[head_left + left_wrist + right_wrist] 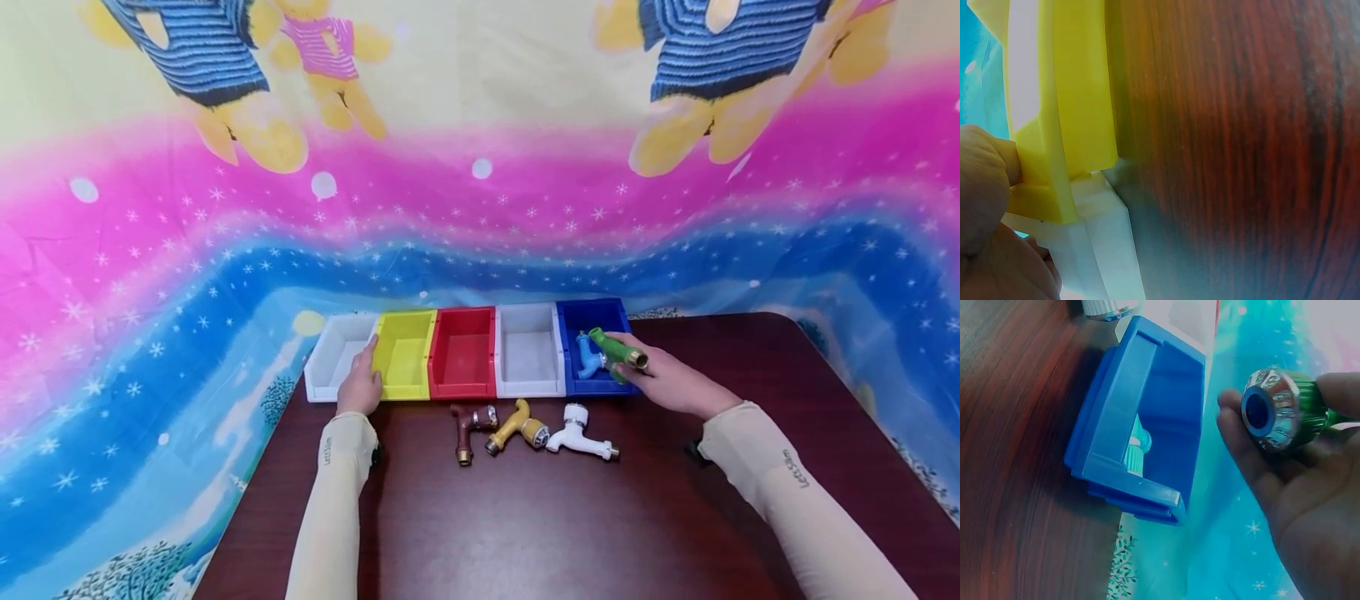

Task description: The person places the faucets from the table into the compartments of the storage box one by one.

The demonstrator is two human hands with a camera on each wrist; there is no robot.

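Above the blue bin [611,388], my right hand [678,385] holds a green faucet [624,352] between thumb and fingers, its brass threaded end toward the front right. In the right wrist view the chrome-ringed end of this green faucet [1279,412] faces the camera. A light blue faucet [587,358] lies inside the blue bin. At the other end of the row, my left hand [360,387] pinches the front side edges where the yellow bin [405,390] meets a white bin [322,388]. The left wrist view shows the thumb against the yellow wall [1041,156].
A red bin [461,389] and a second white bin [528,388] fill the middle of the row. In front of them on the dark wood table [525,525] lie a brown faucet [465,433], a yellow faucet [517,425] and a white faucet [577,437]. A patterned cloth [480,225] hangs behind.
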